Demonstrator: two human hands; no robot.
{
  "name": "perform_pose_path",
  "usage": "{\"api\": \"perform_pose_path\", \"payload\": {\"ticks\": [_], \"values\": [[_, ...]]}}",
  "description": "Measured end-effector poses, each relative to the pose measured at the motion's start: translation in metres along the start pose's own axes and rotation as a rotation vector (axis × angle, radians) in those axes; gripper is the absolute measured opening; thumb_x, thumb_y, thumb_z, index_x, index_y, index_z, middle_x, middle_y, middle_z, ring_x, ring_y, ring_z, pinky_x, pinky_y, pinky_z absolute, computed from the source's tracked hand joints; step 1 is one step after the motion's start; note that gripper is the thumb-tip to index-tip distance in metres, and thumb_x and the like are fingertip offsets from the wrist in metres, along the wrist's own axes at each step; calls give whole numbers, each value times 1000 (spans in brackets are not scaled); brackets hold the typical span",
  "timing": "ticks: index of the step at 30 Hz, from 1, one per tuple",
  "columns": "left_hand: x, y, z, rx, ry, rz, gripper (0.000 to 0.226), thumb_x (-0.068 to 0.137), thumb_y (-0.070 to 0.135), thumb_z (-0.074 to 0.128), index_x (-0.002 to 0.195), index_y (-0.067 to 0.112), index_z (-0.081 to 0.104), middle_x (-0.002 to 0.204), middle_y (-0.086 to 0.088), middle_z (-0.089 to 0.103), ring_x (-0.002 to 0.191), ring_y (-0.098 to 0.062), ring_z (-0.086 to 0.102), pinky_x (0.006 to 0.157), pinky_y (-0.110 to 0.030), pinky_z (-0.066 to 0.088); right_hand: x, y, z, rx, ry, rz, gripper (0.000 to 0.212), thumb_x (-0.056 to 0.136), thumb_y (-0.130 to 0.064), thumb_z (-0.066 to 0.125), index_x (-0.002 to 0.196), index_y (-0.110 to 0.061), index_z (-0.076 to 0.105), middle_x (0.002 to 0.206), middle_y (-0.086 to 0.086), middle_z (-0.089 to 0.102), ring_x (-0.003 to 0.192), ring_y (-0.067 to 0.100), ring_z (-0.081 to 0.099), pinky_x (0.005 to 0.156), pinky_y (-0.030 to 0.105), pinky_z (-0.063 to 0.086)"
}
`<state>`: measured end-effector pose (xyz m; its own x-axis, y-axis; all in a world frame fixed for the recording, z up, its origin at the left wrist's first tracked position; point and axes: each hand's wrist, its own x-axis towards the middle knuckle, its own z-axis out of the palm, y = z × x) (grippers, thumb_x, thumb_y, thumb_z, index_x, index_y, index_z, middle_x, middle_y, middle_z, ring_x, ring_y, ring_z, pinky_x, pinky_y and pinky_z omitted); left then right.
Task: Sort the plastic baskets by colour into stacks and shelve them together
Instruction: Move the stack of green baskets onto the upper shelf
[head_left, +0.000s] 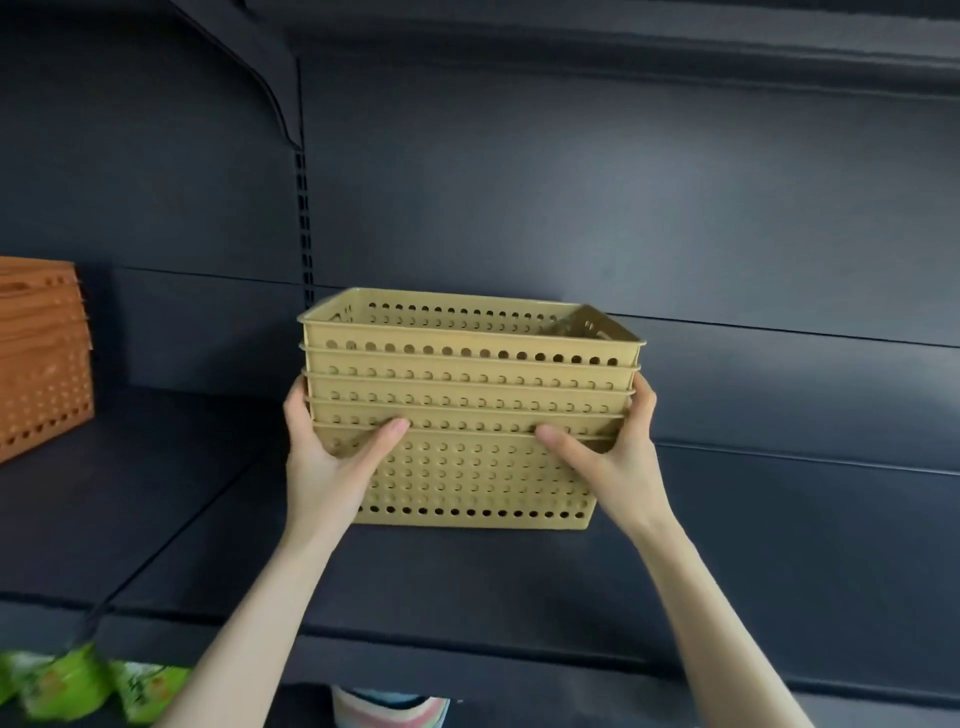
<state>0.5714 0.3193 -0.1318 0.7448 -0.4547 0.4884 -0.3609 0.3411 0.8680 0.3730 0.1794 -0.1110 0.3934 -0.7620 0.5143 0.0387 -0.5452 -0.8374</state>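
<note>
Looked like the shelving step: both hands were clamped on a nested stack of tan baskets (470, 410), the left hand (332, 457) wrapped round the left end with its thumb pressed on the front wall, the right hand (610, 457) doing the same on the right end. The stack sat over the dark shelf (779, 571), but I couldn't tell if its base was touching or just above it. A stack of orange baskets (44, 358) stood well off to the left, so next I'd guess set it down squarely, maybe slide it nearer those, then let go.
</note>
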Motion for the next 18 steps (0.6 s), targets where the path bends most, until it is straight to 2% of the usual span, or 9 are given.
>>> {"api": "perform_pose_path", "payload": {"ticks": [3,7,11,14,18], "values": [[0,0,-1,-19,-9,-42,91,58,38,80,133,37,29,120,18,55,110,2,53,89,-21,42,0,2,-1,19,-11,-8,94,70,-26,80,138,-32,17,111,-32,52,101,-20,51,82,14,46],[-2,5,0,1,-1,-42,88,65,28,82,136,31,30,118,17,56,109,2,54,94,-27,43,-2,-2,0,42,6,-13,93,70,-23,81,139,-29,20,114,-27,53,104,-14,53,83,17,45],[-13,15,-2,-28,14,-34,91,62,25,83,137,27,32,115,16,58,105,4,55,86,-19,43,-14,-13,-9,66,59,-23,94,64,-25,84,137,-30,25,119,-16,58,110,0,56,91,28,49],[-22,27,-3,-114,11,-46,93,50,32,82,132,21,41,110,10,64,99,-1,61,84,-21,47,-29,-29,-23,71,109,-59,98,57,-34,85,136,-31,27,122,-12,58,110,-1,56,90,28,49],[-32,50,9,-191,-95,-27,82,46,35,89,118,32,48,104,11,67,94,-1,65,81,-22,49,-45,-50,-55,102,196,-87,98,56,-32,87,137,-29,31,120,-13,60,108,1,59,87,26,51]]}}
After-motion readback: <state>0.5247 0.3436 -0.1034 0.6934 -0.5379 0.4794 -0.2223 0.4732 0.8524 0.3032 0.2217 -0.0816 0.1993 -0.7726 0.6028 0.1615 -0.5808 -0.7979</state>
